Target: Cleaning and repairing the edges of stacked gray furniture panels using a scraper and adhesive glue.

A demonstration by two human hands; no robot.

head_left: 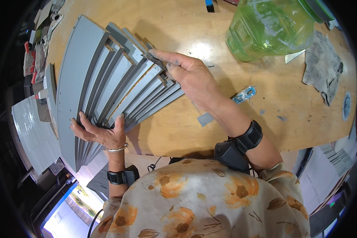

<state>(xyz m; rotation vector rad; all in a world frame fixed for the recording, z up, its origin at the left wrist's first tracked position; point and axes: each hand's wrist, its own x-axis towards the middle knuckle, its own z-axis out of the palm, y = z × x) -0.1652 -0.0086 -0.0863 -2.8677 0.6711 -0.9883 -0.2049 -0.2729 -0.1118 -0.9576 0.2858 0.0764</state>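
A stack of long grey panels (73,75) with bare particleboard edges lies fanned out on the left of the table. My left hand (103,135) is closed over the panels near their lower part, fingers on one side and thumb on the other. At the far ends of the panels, my right hand (194,77) pinches a small dark flat piece (156,60) between thumb and fingers, against a panel edge. Its exact kind is not clear. A putty knife with a blue handle (245,94) lies under my right forearm, partly hidden by it.
On the wooden table (166,139) stands a large green-tinted jar (267,29) at the far right. Beside it lies a stained grey cloth (325,67). Clutter with red-handled tools (31,59) and a plastic-wrapped stack (33,131) sits at the left.
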